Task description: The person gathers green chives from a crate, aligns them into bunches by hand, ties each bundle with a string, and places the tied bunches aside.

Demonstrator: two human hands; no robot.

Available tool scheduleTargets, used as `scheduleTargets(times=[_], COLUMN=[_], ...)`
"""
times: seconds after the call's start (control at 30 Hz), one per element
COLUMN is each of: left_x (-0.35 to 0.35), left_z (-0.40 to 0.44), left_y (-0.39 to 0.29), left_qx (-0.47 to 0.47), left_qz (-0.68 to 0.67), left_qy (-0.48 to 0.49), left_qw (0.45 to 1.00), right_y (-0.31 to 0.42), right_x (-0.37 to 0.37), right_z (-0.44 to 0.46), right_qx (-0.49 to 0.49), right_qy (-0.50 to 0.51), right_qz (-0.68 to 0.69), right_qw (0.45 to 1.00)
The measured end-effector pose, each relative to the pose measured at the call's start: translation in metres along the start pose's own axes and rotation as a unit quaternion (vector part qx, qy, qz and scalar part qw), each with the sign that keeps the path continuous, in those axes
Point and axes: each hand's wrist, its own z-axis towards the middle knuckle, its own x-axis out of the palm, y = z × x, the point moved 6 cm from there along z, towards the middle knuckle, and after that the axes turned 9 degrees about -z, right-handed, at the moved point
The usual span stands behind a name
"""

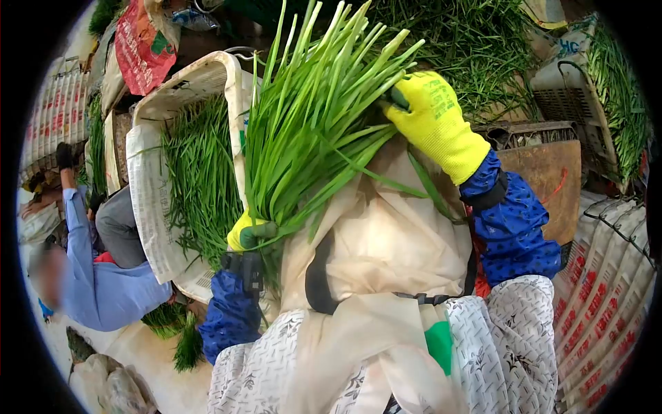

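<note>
Holding greens by basket's right rim
Clamping on with left hand, curling fingers of right hand close (can't tell if gripping), ideally squeezing gently tbh.

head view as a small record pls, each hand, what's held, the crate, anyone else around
left hand: yellow-and-green glove, closed around the lower part of the bundle
right hand: same kind of glove, at the bundle's upper right edge; fingertips partly hidden
bundle: long green leaves, pale stem ends fanned toward the top of the view
pale crate: left of the bundle, more green leaves inside
other person: far left, light blue shirt
</note>
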Motion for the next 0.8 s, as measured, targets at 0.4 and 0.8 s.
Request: scheduleTargets(times=[0.4, 0.8], left_x=[0.000, -0.008], left_z=[0.003, 0.003], left_y=[0.001, 0.001], left_qx=[-0.047, -0.048], left_qz=[-0.025, -0.023], left_qy=[0.033, 0.026], left_qw=[0.998, 0.998], right_y=[-0.087, -0.169], right_x=[0.018, -0.035], right_z=[0.024, 0.039], right_qx=[0.138, 0.165], right_qy=[0.197, -0.016], right_qz=[0.440, -0.226], right_qw=[0.865, 0.960])
